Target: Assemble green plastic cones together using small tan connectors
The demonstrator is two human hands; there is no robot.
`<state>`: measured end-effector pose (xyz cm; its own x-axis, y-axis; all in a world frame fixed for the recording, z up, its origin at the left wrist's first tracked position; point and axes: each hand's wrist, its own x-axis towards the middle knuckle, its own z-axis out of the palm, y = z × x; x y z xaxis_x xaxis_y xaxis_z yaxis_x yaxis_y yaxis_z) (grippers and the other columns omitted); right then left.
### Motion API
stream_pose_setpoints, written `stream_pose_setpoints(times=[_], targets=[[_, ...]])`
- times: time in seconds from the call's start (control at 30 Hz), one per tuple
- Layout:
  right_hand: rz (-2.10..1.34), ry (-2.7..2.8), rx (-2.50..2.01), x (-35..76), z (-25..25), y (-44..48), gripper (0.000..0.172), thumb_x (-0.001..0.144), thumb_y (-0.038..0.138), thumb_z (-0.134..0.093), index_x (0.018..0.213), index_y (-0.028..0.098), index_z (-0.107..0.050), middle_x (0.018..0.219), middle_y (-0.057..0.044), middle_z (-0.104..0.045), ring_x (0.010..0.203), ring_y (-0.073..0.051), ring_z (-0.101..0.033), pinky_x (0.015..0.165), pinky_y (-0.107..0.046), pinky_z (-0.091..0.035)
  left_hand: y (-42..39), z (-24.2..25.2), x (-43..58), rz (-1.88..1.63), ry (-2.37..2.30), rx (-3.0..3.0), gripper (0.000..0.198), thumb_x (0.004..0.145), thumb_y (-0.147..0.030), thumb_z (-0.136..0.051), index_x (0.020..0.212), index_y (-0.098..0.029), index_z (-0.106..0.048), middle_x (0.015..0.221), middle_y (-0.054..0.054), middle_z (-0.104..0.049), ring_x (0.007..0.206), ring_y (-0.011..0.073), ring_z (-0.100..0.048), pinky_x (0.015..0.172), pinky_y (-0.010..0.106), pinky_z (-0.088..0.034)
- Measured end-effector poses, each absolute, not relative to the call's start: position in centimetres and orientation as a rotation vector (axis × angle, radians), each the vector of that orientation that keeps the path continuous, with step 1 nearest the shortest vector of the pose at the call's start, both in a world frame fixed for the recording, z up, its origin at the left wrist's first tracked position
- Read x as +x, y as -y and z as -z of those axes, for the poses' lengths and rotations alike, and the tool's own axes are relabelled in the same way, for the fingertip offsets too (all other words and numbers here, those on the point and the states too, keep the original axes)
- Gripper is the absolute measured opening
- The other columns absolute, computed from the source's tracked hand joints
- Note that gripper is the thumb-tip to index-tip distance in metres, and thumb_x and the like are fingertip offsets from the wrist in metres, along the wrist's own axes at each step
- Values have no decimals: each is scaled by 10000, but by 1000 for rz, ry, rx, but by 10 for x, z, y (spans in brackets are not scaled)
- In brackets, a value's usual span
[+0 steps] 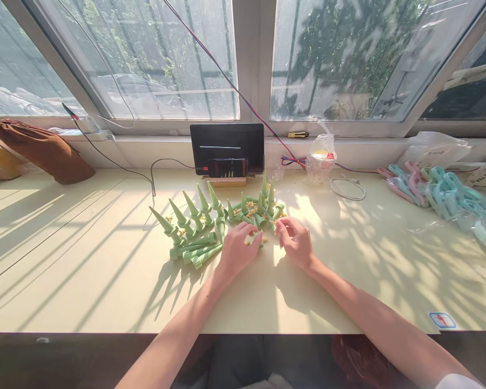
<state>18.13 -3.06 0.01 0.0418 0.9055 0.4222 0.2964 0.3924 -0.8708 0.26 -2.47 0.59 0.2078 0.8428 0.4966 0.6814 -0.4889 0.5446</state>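
Observation:
My left hand (241, 246) is over the table with its fingers curled, and a green plastic spike (261, 245) shows partly at its thumb and fingertips. To the right, my right hand (296, 241) pinches its thumb and forefinger together; something small and pale shows at the tips, too small to name. Left of my hands, several green cone-shaped spikes (191, 204) stand point up in a row. More green spikes (202, 255) lie on their sides in front of them. Beyond my fingers is a pile of small yellowish pieces (251, 207) among further green parts.
A tablet (227, 141) with a phone (227, 167) before it leans on a wooden stand (224, 181). Pink and teal plastic items (449, 192) lie at right, near a coiled white cable (347, 189). A brown bag (44, 151) sits far left; a plastic-wrapped cup (321, 158) stands by the window.

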Motion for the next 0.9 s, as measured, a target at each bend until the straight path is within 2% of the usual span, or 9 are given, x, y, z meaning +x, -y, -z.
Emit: stream_pose_setpoints(times=[0.17, 0.43, 0.63, 0.9], targets=[[-655, 1456, -1138, 181, 0, 29, 302, 951, 477, -516, 844, 204, -585, 704, -23, -634, 519, -139, -593, 477, -250, -459, 25, -3, 4, -1010, -1563, 2391, 85, 855, -299, -657, 846, -217, -678, 715, -1, -624, 684, 161, -585, 640, 279, -429], [-668, 1469, -1134, 180, 2, 30, 279, 943, 454, -534, 851, 199, -599, 714, -24, -640, 525, -146, -607, 481, -255, -461, 26, -3, 4, -881, -1533, 2434, 176, 872, -293, -640, 1006, -232, -736, 767, 26, -676, 780, 204, -611, 675, 308, -459], [-671, 1470, -1134, 181, 2, 29, 263, 941, 436, -541, 855, 195, -602, 722, -27, -641, 536, -144, -606, 491, -252, -472, 26, -1, 5, -874, -1492, 2396, 170, 881, -266, -613, 966, -240, -758, 760, 37, -665, 781, 202, -610, 663, 296, -465], [-695, 1458, -1153, 181, 1, 32, 255, 925, 439, -574, 883, 192, -621, 758, -17, -637, 540, -127, -594, 498, -243, -470, 27, -5, 4, -928, -1435, 2214, 227, 832, -323, -669, 1032, -226, -714, 806, 23, -634, 761, 175, -594, 628, 266, -483]])
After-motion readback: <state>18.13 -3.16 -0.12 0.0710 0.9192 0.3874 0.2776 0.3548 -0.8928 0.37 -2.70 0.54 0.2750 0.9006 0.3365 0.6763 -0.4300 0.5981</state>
